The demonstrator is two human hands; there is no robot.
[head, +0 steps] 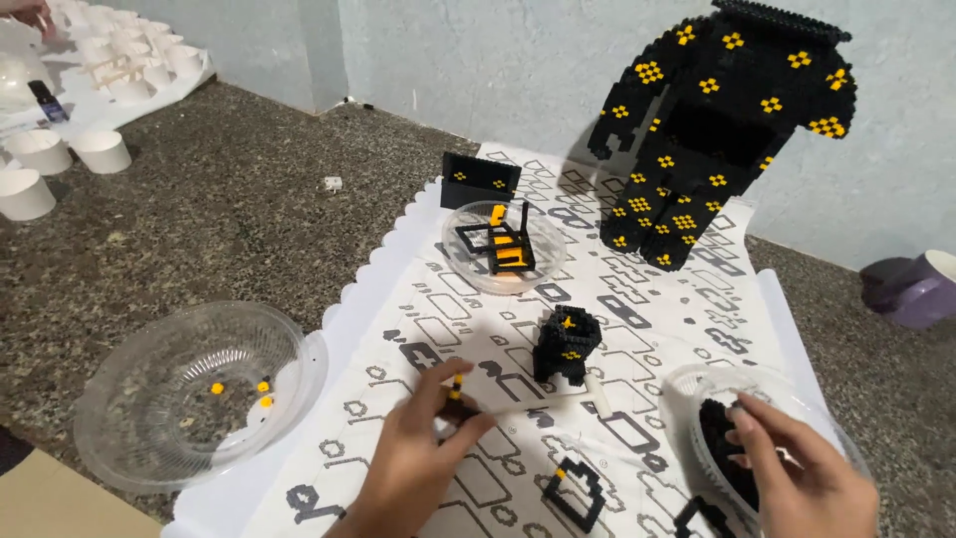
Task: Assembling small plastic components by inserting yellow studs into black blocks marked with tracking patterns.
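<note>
My left hand (418,458) pinches a small black and yellow brick piece (456,387) over the printed instruction sheet (617,299). My right hand (802,473) reaches into a clear bowl (697,384) of black bricks (719,438), fingers bent over them. Between my hands stands a small black block assembly with yellow dots (567,344), with a white stick tool (597,396) beside it. A flat black frame piece with a yellow brick (580,493) lies on the sheet near me.
A large black and yellow brick figure (722,130) leans on the wall. A clear bowl (503,244) holds black and yellow frames; a black panel (480,179) stands behind it. A big clear bowl (194,389) with yellow bricks sits left. White cups (60,159) and a purple mug (916,289) stand on the stone counter.
</note>
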